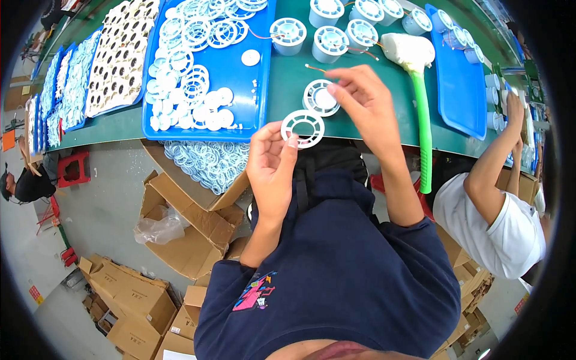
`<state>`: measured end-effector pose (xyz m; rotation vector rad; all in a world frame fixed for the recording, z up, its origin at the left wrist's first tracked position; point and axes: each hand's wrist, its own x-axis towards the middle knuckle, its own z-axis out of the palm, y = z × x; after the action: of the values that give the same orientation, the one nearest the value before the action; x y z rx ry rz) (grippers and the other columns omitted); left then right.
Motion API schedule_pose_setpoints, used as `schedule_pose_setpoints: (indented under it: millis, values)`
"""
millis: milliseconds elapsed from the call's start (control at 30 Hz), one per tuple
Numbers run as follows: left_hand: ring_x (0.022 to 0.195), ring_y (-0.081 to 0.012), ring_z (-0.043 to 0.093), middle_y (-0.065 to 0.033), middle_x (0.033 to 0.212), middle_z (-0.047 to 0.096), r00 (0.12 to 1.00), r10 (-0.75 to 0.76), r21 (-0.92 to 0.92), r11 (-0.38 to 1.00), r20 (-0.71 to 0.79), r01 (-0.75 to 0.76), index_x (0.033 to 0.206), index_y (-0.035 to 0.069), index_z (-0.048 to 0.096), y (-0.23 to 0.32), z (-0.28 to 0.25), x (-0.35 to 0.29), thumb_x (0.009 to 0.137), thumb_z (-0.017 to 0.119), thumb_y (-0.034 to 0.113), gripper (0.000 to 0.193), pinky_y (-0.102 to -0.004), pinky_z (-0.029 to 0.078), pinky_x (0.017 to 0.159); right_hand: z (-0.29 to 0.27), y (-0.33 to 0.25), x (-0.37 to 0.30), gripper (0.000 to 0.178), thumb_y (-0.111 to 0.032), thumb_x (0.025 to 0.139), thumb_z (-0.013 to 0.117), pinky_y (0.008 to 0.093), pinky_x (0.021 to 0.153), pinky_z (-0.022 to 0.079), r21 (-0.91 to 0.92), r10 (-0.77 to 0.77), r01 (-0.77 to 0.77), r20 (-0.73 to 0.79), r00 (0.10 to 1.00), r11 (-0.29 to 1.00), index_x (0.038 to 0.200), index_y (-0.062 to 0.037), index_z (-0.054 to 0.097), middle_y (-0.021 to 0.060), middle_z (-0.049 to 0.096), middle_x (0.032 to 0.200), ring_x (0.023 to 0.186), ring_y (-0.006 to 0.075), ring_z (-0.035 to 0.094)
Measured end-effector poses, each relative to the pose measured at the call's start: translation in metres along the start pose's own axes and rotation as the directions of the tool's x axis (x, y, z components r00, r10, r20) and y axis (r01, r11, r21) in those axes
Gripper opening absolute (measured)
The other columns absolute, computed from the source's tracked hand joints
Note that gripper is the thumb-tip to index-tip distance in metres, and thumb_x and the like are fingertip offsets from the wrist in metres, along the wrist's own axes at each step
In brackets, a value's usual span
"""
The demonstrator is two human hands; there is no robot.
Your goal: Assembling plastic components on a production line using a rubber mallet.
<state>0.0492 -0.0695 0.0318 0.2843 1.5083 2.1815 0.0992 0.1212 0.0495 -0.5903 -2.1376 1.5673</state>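
Observation:
My left hand (pixel 273 159) is closed on a pale slotted ring (pixel 288 123), its thumb on the near rim. Just beyond it is a round pale-blue cup (pixel 309 96) with a slotted rim and a white disc (pixel 324 99) at its middle. My right hand (pixel 366 102) reaches over the cup's right side, thumb and index finger apart. That thumb is at the disc's edge; whether it presses on it I cannot tell. A thin orange wire (pixel 315 68) runs under the right fingertips.
A blue tray (pixel 259 90) of loose rings and discs lies left. Several wired cups (pixel 288 33) stand at the back. A white-headed mallet (pixel 408 51) with a green handle lies right, near another blue tray (pixel 456 90). A co-worker (pixel 498 222) sits at the right.

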Motion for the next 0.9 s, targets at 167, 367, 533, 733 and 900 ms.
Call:
schedule_pose_setpoints:
  millis: [167, 367, 533, 733, 900]
  values:
    - [0.105, -0.0135, 0.066, -0.0110, 0.116, 0.067, 0.999, -0.054, -0.023, 0.998, -0.005, 0.054, 0.129, -0.003, 0.054, 0.007, 0.013, 0.007, 0.102, 0.064, -0.003, 0.029, -0.0273, 0.054, 0.094, -0.004, -0.045, -0.033, 0.040, -0.001, 0.090, 0.076, 0.0259, 0.062, 0.048, -0.191, -0.162, 0.144, -0.085, 0.983, 0.971, 0.129, -0.0042, 0.070, 0.0100, 0.065, 0.117, 0.077, 0.0102, 0.060]
    - [0.098, -0.0103, 0.066, -0.0081, 0.111, 0.069, 0.987, -0.067, 0.067, 0.996, 0.144, 0.057, 0.128, -0.003, 0.061, 0.013, 0.035, 0.007, 0.100, 0.067, -0.001, 0.029, -0.0254, 0.053, 0.087, -0.005, -0.031, -0.057, 0.054, 0.002, 0.085, 0.078, 0.0289, 0.073, 0.055, -0.015, -0.072, 0.071, -0.119, 0.990, 0.997, 0.137, -0.0031, 0.064, 0.0142, 0.064, 0.131, 0.097, 0.0184, 0.067]
    - [0.090, -0.0101, 0.068, -0.0073, 0.105, 0.072, 0.979, -0.052, 0.105, 0.994, 0.199, 0.032, 0.125, -0.003, 0.065, 0.015, 0.044, 0.015, 0.099, 0.068, -0.001, 0.026, -0.0257, 0.056, 0.081, -0.020, -0.036, -0.062, 0.057, -0.002, 0.077, 0.086, 0.0374, 0.084, 0.058, -0.430, -0.390, 0.373, 0.052, 0.919, 0.822, 0.131, -0.0033, 0.067, 0.0175, 0.061, 0.137, 0.108, 0.0320, 0.067]
    - [0.095, -0.0121, 0.069, -0.0102, 0.110, 0.072, 0.975, -0.041, 0.184, 0.983, 0.218, 0.001, 0.132, -0.003, 0.059, 0.021, 0.045, 0.020, 0.099, 0.068, -0.002, 0.034, -0.0267, 0.056, 0.083, -0.015, -0.028, -0.061, 0.059, -0.002, 0.077, 0.086, 0.0378, 0.082, 0.058, -0.447, -0.402, 0.371, 0.028, 0.915, 0.814, 0.132, -0.0033, 0.065, 0.0174, 0.059, 0.139, 0.106, 0.0311, 0.067]
    - [0.100, -0.0245, 0.071, -0.0170, 0.118, 0.069, 0.960, 0.161, 0.490, 0.833, 0.229, -0.257, 0.141, -0.001, 0.054, 0.026, 0.034, 0.023, 0.095, 0.071, 0.001, 0.049, -0.0359, 0.057, 0.090, -0.011, -0.026, -0.055, 0.062, -0.004, 0.076, 0.087, 0.0388, 0.084, 0.057, -0.403, -0.330, 0.268, -0.092, 0.940, 0.875, 0.133, -0.0008, 0.063, 0.0183, 0.060, 0.134, 0.106, 0.0299, 0.068]
